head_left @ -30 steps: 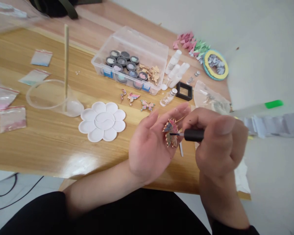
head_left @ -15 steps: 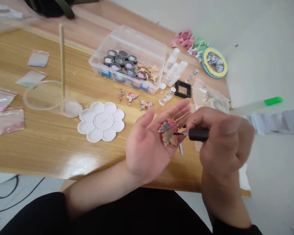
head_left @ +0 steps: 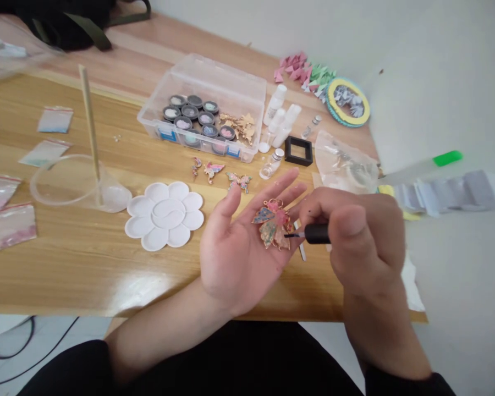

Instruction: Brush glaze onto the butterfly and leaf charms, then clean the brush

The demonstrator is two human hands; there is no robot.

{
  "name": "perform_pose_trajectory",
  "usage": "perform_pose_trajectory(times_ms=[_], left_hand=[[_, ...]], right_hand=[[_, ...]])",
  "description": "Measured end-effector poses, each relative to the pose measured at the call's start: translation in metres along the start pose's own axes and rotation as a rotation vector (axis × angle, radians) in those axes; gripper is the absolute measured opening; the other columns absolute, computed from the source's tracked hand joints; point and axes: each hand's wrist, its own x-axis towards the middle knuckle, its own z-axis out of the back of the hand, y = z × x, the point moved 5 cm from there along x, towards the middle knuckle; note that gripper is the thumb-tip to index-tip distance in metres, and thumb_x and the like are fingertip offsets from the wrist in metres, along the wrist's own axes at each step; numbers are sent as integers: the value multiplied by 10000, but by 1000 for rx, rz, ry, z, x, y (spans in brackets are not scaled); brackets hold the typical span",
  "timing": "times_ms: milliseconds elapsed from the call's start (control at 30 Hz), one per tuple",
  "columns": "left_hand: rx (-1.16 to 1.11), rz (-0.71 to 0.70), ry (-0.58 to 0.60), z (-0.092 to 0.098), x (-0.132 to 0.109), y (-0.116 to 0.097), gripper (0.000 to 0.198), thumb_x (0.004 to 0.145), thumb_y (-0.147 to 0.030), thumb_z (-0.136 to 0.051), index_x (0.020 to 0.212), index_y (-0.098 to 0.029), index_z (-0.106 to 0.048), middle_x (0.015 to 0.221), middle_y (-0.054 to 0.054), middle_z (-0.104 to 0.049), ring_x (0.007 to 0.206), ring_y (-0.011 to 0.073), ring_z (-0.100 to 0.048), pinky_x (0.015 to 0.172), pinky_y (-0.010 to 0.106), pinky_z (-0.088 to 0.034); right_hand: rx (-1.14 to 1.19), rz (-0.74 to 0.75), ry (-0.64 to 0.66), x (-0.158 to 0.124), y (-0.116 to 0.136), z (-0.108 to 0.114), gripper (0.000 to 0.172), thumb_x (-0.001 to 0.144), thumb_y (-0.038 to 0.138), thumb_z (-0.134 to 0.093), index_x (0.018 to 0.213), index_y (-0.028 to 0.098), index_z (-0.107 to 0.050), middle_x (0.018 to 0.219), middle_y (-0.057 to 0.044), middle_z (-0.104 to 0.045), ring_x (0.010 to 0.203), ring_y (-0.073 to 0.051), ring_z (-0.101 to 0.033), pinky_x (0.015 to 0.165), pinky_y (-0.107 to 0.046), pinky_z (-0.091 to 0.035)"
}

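My left hand (head_left: pixel 241 253) is palm up, its fingers stretched out and apart. Across its palm and fingers lies a gold-edged butterfly charm (head_left: pixel 273 224) with pink, blue, green and pale wing sections. My right hand (head_left: pixel 363 236) is closed around the black handle of a small brush (head_left: pixel 317 234). The thin dark brush tip touches or hovers just over the pale lower right wing; which of these I cannot tell. Beyond my left fingers, smaller coloured charms lie on the table, among them a butterfly charm (head_left: pixel 238 181) and a winged charm (head_left: pixel 213 171).
A clear plastic box (head_left: pixel 148 122) holds pots of powder and gold charms. Nearby are white bottles (head_left: pixel 275 104), a glass vial (head_left: pixel 271 164) and a black square frame (head_left: pixel 298 151). On the left are a flower-shaped palette (head_left: pixel 154 239), a plastic cup (head_left: pixel 35 190) with a stick, and small bags (head_left: pixel 13 228).
The brush tip has moved from the middle of the charm to its lower right wing. The camera view has shifted slightly, and the charm shows a little more from behind my right hand.
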Motion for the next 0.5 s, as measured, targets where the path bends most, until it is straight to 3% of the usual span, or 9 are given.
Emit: perform_pose_trajectory(times_ms=[133, 300, 400, 500], left_hand=[[37, 29, -48, 2, 0, 1, 529, 930, -571, -352, 1205, -223, -642, 1238, 59, -651, 1377, 281, -458, 1127, 410, -400], [-50, 11, -9, -3, 0, 3, 535, 948, -530, -309, 1178, -177, -640, 968, 63, -707, 1276, 255, -566, 1088, 397, -438], [-84, 4, 16, -5, 1, 3, 513, 947, -527, -308, 1124, -178, -640, 992, 61, -719, 1284, 256, -565, 1089, 411, -438], [-75, 18, -16, -3, 0, 2, 503, 928, -542, -358, 1137, -186, -646, 1038, 56, -716, 1324, 265, -529, 1123, 414, -399]], right_hand=[[26, 50, 84, 3, 1, -4, 549, 977, 557, -394, 589, 192, -527, 500, 25, -500, 447, -77, -387, 428, -286, -253], [-22, 109, 11, 10, -1, -4, 486, 975, 484, -451, 595, 196, -545, 513, 24, -563, 460, -86, -479, 443, -274, -310], [1, 86, -53, 10, -5, 0, 438, 976, 455, -475, 628, 211, -582, 555, 29, -619, 493, -98, -548, 478, -273, -368], [20, 49, -14, 9, -6, 2, 451, 973, 490, -462, 635, 218, -588, 590, 24, -633, 513, -107, -560, 457, -264, -359]])
